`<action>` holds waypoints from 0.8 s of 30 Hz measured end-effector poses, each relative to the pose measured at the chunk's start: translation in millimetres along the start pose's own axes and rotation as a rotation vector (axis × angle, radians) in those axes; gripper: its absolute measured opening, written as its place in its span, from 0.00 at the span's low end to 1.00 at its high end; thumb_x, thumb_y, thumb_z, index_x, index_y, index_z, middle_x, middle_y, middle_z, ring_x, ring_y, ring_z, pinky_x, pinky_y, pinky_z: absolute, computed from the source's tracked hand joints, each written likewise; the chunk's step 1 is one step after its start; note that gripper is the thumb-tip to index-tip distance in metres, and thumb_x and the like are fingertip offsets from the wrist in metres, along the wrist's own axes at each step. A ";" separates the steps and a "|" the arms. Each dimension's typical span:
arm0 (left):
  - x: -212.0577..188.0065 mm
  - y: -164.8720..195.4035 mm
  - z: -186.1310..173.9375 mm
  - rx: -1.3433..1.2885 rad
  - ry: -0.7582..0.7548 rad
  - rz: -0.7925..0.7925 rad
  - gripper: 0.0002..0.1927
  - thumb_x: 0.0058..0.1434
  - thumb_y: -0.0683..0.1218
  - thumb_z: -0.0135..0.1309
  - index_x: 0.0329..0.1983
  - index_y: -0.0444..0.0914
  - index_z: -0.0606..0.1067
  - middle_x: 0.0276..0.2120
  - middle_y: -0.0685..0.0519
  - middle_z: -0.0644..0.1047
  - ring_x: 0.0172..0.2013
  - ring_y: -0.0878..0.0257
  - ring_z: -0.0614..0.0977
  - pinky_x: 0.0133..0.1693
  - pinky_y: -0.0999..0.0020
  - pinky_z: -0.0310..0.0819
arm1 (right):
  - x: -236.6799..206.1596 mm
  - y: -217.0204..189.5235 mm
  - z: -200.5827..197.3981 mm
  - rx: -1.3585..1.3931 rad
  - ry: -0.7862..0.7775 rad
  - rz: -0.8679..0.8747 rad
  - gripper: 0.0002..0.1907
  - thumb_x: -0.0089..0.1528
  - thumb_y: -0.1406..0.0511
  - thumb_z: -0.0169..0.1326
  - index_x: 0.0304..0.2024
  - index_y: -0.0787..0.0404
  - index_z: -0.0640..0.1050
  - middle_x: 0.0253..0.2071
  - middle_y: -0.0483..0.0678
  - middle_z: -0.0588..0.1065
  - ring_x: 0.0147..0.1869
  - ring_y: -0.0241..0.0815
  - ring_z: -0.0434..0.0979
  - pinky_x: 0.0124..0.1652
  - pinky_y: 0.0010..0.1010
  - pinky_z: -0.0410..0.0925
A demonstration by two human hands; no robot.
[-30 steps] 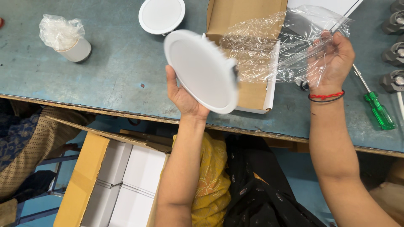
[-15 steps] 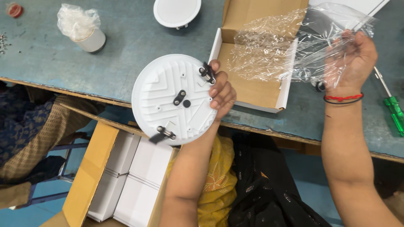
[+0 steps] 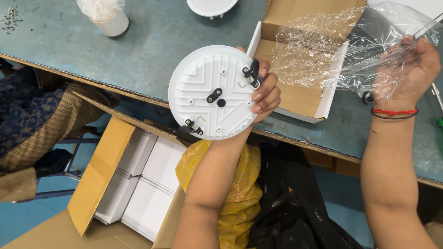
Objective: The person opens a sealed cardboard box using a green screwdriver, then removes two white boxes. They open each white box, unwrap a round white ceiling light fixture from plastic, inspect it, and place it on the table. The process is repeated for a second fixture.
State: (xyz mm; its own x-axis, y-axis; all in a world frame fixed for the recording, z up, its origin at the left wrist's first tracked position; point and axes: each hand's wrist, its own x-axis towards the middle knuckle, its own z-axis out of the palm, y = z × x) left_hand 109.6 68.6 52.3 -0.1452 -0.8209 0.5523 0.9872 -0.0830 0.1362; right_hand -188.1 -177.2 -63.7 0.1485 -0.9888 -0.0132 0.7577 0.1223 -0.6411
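Observation:
My left hand (image 3: 263, 94) grips a round white ceiling light (image 3: 210, 92) by its right edge, back side up, showing ribs and two black spring clips. It hangs over the table's front edge. My right hand (image 3: 408, 69), with a red thread and a dark band at the wrist, holds a crumpled clear plastic bag (image 3: 341, 46) above an open cardboard box (image 3: 295, 92) with white outer walls.
On the blue-green table (image 3: 152, 50) stand a white cup with plastic in it (image 3: 108, 18) and another round white light (image 3: 212, 5). Below the table edge, a large open carton (image 3: 99, 180) holds white boxes. A person in patterned cloth sits at left (image 3: 27, 115).
My left hand turned the light over from its smooth face to its ribbed back and brought it down toward me. The right hand kept hold of the plastic bag.

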 end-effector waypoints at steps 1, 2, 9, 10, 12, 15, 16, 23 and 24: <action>0.9 0.0 0.7 -0.008 0.007 -0.017 0.32 0.79 0.66 0.28 0.44 0.35 0.70 0.22 0.50 0.70 0.19 0.60 0.71 0.24 0.70 0.62 | 0.0 -0.4 1.1 -0.009 -0.012 -0.005 0.08 0.70 0.64 0.57 0.46 0.60 0.73 0.46 0.48 0.74 0.47 0.44 0.73 0.47 0.34 0.68; 1.4 0.0 1.6 -0.017 0.013 -0.033 0.32 0.80 0.65 0.28 0.44 0.35 0.70 0.22 0.50 0.70 0.19 0.60 0.71 0.24 0.70 0.63 | -0.1 -1.0 2.6 -0.028 -0.034 -0.016 0.08 0.70 0.63 0.57 0.47 0.60 0.74 0.45 0.48 0.74 0.47 0.44 0.73 0.47 0.34 0.68; -1.9 1.9 7.5 -0.012 0.126 -0.138 0.31 0.81 0.63 0.26 0.43 0.35 0.70 0.24 0.49 0.69 0.22 0.58 0.71 0.26 0.69 0.63 | -3.9 -4.7 11.9 -0.037 -0.034 -0.017 0.09 0.69 0.63 0.56 0.47 0.61 0.74 0.45 0.48 0.75 0.46 0.44 0.74 0.46 0.35 0.68; -1.5 1.6 7.1 -0.012 0.130 -0.152 0.31 0.81 0.63 0.26 0.43 0.35 0.70 0.24 0.49 0.69 0.22 0.58 0.72 0.26 0.68 0.63 | -3.4 -4.9 11.8 -0.036 -0.037 -0.017 0.09 0.69 0.63 0.56 0.47 0.61 0.74 0.45 0.48 0.75 0.46 0.44 0.73 0.46 0.35 0.68; -0.7 0.3 5.4 -0.013 0.131 -0.176 0.30 0.81 0.63 0.27 0.44 0.35 0.70 0.24 0.49 0.69 0.23 0.58 0.72 0.26 0.68 0.63 | -1.6 -5.2 10.1 -0.033 -0.050 -0.017 0.09 0.68 0.63 0.57 0.47 0.61 0.75 0.45 0.49 0.75 0.47 0.44 0.73 0.46 0.35 0.68; 0.6 -1.3 2.2 -0.008 0.112 -0.200 0.30 0.80 0.62 0.27 0.44 0.35 0.70 0.24 0.49 0.69 0.23 0.58 0.73 0.27 0.68 0.63 | 1.9 -5.3 5.7 -0.026 -0.079 -0.020 0.10 0.68 0.62 0.60 0.47 0.60 0.76 0.48 0.49 0.77 0.49 0.45 0.74 0.46 0.35 0.69; 0.8 -1.6 1.2 -0.002 0.099 -0.206 0.30 0.80 0.62 0.27 0.44 0.35 0.70 0.25 0.49 0.69 0.23 0.58 0.73 0.27 0.68 0.63 | 2.9 -5.1 3.9 -0.009 -0.064 -0.012 0.09 0.69 0.63 0.59 0.46 0.61 0.75 0.47 0.49 0.76 0.49 0.45 0.73 0.47 0.35 0.68; 0.7 -0.3 -1.5 -0.009 0.081 -0.258 0.31 0.81 0.62 0.26 0.46 0.33 0.71 0.25 0.49 0.70 0.24 0.58 0.74 0.26 0.69 0.62 | 7.2 -4.0 -4.7 -0.012 -0.044 0.000 0.10 0.69 0.63 0.57 0.47 0.62 0.75 0.45 0.49 0.75 0.47 0.45 0.73 0.46 0.35 0.68; 0.5 -0.6 -1.6 -0.013 0.089 -0.256 0.31 0.81 0.62 0.26 0.46 0.33 0.71 0.25 0.49 0.70 0.24 0.58 0.74 0.25 0.69 0.62 | 8.0 -3.8 -5.5 -0.015 -0.051 -0.004 0.10 0.69 0.63 0.57 0.47 0.62 0.75 0.45 0.49 0.74 0.47 0.45 0.73 0.46 0.35 0.68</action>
State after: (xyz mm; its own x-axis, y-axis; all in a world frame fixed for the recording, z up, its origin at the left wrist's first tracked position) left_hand 109.0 67.4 51.1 -0.3848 -0.8183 0.4270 0.9198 -0.3015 0.2512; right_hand -193.3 -186.0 -65.6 0.1779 -0.9836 0.0281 0.7487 0.1168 -0.6526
